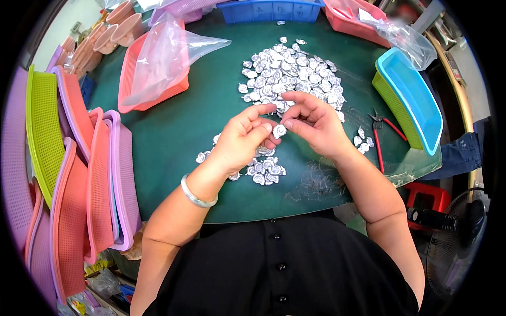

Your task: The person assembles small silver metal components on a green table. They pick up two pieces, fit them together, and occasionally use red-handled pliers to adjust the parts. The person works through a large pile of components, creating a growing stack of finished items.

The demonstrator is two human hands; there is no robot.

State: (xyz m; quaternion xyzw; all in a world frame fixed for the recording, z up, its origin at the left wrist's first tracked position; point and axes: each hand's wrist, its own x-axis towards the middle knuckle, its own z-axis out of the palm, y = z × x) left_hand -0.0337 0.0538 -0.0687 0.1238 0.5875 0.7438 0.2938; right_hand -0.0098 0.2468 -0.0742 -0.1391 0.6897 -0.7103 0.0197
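Over the table, my left hand (243, 136) pinches a small white-and-grey rose-shaped piece (279, 131) between thumb and fingers. My right hand (316, 126) is close against its right side, thumb and forefinger drawn together; whether anything sits between those tips is too small to tell. Beyond both hands spreads a large heap of similar rose-shaped pieces (295, 71). A smaller cluster (266, 171) lies below my left hand, partly hidden by it. Several more pieces (362, 141) rest to the right of my right forearm.
Red-handled pliers (378, 142) lie at the right, beside a blue basket (411, 95) nested in a green one. A pink basket (158, 73) holding a plastic bag stands far left. Stacked baskets (74, 210) crowd the left edge. A black fan (464, 221) is at lower right.
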